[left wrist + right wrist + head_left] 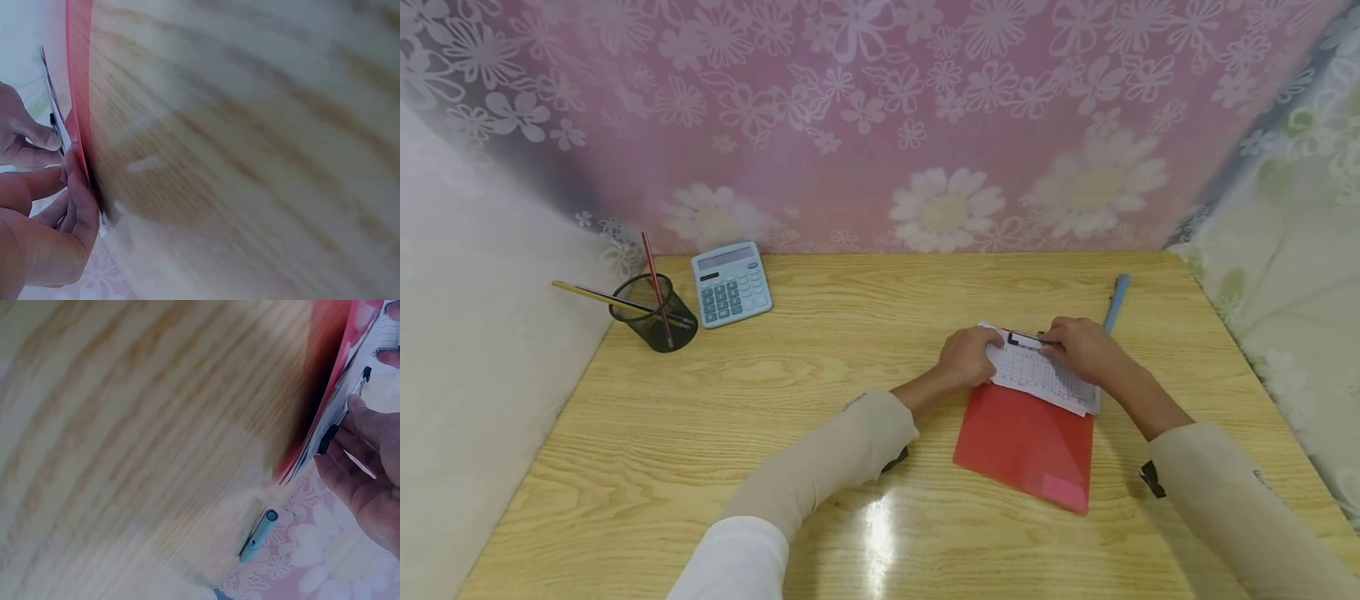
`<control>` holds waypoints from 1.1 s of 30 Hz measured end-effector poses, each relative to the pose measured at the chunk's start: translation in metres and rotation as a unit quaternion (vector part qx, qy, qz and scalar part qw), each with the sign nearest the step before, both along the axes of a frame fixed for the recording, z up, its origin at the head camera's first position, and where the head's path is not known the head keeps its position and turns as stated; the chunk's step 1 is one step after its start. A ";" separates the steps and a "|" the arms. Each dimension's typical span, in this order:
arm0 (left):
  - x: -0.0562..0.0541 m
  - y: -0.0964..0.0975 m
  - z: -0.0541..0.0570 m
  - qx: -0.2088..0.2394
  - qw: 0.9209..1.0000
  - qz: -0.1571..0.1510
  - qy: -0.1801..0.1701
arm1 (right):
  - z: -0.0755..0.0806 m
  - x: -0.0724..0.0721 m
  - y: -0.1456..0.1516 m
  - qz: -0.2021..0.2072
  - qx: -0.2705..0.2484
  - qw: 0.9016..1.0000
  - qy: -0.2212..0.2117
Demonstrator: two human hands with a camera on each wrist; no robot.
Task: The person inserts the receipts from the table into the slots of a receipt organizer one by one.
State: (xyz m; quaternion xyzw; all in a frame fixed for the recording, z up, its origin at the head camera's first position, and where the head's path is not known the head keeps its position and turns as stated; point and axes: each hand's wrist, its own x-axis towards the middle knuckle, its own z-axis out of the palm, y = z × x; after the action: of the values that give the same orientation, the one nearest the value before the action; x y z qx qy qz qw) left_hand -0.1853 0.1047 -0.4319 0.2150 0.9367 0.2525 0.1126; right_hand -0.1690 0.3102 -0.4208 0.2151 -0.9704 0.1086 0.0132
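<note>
A red clipboard folder (1022, 442) lies slightly turned on the table, white sheets printed with a table (1033, 371) over its upper half. At its top sits a metal clip with black ends (328, 439). My left hand (967, 357) grips the left edge of the sheets near the top, thumb on the paper; in the left wrist view its fingers (81, 200) curl around the red edge. With the right hand (1084, 348), I pinch the metal clip, thumb on its bar in the right wrist view. Part of the clip is hidden behind the right fingers.
A slim blue pen-shaped thing (1117, 302) lies just beyond the right hand. At the back left stand a black mesh cup (658, 321) with several pencils and a light blue calculator (732, 283). Flowered cloth (850, 150) hangs behind the wooden table (737, 400).
</note>
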 end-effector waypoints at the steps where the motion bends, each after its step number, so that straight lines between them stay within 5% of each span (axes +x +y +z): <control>1: -0.001 0.000 0.000 0.000 1.000 0.001 0.000 | 0.000 0.000 0.000 -0.002 0.001 1.000 -0.002; 19: -0.004 0.004 -0.001 -0.011 1.000 0.003 0.001 | -0.003 0.000 -0.003 -0.017 0.028 0.999 -0.016; 33: -0.006 -0.028 0.000 -0.005 0.999 -0.032 0.031 | -0.004 0.001 -0.003 -0.015 0.038 0.999 -0.013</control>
State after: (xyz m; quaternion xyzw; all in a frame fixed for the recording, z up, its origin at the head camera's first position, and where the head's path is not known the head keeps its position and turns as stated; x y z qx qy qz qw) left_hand -0.1914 0.0771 -0.4316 0.2521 0.9337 0.2371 0.0922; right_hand -0.1685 0.3067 -0.4244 0.1993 -0.9771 0.0747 -0.0061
